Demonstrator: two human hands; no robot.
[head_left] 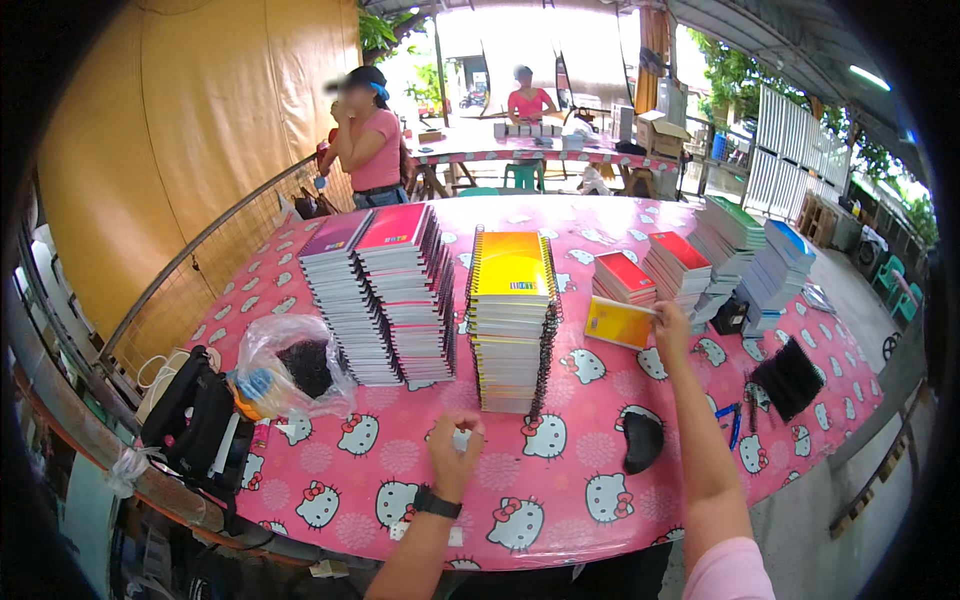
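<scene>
My right hand (672,330) reaches out over the table, its fingers closed on the right edge of a yellow-covered notebook (617,323). That notebook lies in front of a short stack of red-covered ones (625,276); no spiral shows on it. Near the table's front, my left hand (456,452) is curled, with a whitish patch between thumb and fingers that I cannot identify. Just beyond it rises a tall stack of spiral-bound yellow notebooks (513,265). Purple (337,232) and pink-red (395,228) spiral notebook stacks stand to its left.
Green (737,222) and blue (790,243) stacks stand at the right. Black spiral coils (788,380), blue pens (735,425) and a black curved object (643,442) lie on the pink tablecloth. A plastic bag (265,365) and black bag (185,410) sit left. Two people are beyond.
</scene>
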